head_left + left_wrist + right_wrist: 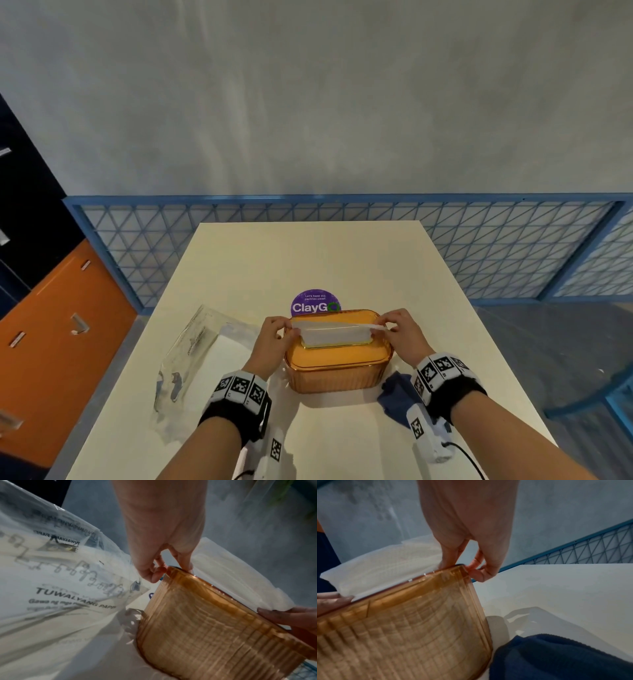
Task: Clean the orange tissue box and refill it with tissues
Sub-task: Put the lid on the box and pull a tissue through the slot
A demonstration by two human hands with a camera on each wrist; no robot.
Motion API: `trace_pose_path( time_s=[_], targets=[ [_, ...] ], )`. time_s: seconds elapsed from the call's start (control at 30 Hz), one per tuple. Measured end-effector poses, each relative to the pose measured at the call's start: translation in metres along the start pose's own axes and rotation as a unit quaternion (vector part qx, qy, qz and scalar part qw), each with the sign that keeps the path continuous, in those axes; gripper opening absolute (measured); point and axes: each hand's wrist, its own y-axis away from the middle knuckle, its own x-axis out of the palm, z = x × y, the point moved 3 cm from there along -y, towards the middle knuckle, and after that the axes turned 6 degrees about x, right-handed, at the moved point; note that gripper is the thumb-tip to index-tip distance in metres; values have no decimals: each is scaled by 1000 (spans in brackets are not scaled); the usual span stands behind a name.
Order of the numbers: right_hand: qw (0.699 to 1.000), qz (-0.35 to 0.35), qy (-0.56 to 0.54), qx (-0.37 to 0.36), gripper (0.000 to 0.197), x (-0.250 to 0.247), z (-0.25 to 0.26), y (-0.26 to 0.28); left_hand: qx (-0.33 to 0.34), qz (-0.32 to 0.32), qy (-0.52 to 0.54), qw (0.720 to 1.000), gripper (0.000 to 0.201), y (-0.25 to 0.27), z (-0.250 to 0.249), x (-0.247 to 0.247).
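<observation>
from the head view, the orange tissue box (337, 363) sits in the lower middle of the frame on the white table (342, 260), with my left hand (272, 334) and right hand (404, 330) each pinching an end of the white tissue (334, 330) stretched over its top opening. the tissue pack wrapper (191, 356) lies to the lower left, a blue cloth (397, 394) at the lower right corner of the box. in the left wrist view, my fingers (154, 573) are curled at the box rim (197, 580) in the centre; the exact pinch on the paper is hidden, but it looks closed on the tissue's edge. in the right wrist view, my fingers (476, 572) curl the same way at the upper middle, the sheet spreading left. i judge i'm feeding tissue through the slot. pulling both ends too hard could tear the thin sheet, or tip the light box.
</observation>
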Motion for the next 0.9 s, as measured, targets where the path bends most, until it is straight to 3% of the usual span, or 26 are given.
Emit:
trace_pose_path(
  time_s=[0.07, 0.17, 0.2, 0.37, 0.43, 0.7, 0.9],
  targets=[
    [1000, -10, 5, -4, 36, 0, 0, 1, 10, -19, -13, 1000, 18, 1, -3, 1],
    [1000, -15, -8, -11, 19, -3, -1, 3, 27, -50, -33, 998, 5, 7, -9, 2],
    [1000, -4, -17, -6, 18, -4, -2, 5, 28, -53, -41, 997, 9, 11, -11, 2],
    [994, 102, -27, 21, 68, -4, -21, 21, 4, -12, -43, 999, 69, 34, -2, 6],
    [991, 135, -8, 17, 77, -3, -26, 25, 0, 20, -29, 999, 79, 40, 2, 10],
    [984, 176, 18, 22, 92, -9, -20, 20, -2, 107, -21, 994, 80, 38, -6, 11],
    [983, 178, 40, 29, 94, -14, -5, 0, -12, 102, -57, 993, 80, 15, -18, 11]
  ],
)
